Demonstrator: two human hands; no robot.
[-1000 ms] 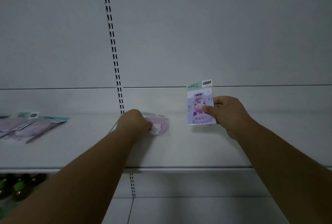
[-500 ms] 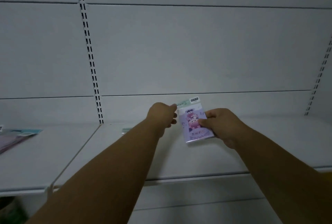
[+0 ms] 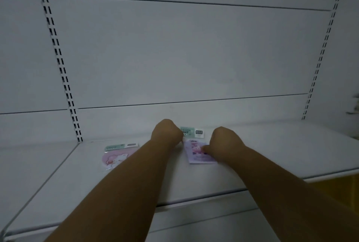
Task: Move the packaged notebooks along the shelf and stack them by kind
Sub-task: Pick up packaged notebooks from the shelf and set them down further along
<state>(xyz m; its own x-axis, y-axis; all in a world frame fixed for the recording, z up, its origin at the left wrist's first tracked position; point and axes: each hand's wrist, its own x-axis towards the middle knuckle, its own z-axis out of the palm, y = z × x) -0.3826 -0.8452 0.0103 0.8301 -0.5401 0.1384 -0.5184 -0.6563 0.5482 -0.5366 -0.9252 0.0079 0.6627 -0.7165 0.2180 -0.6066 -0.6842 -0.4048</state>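
Lying flat on the white shelf (image 3: 272, 156), the purple notebook (image 3: 198, 154) is pinched by both hands: left hand (image 3: 167, 133) at its top-left corner, right hand (image 3: 225, 141) on its cover. Pink notebook (image 3: 114, 157) lies well left.

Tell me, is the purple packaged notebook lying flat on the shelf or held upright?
Lying flat: the purple packaged notebook rests face up on the shelf, both hands on it.

On the shelf (image 3: 272, 156), one packaged notebook (image 3: 200, 153) lies right of another packaged notebook (image 3: 114, 156).
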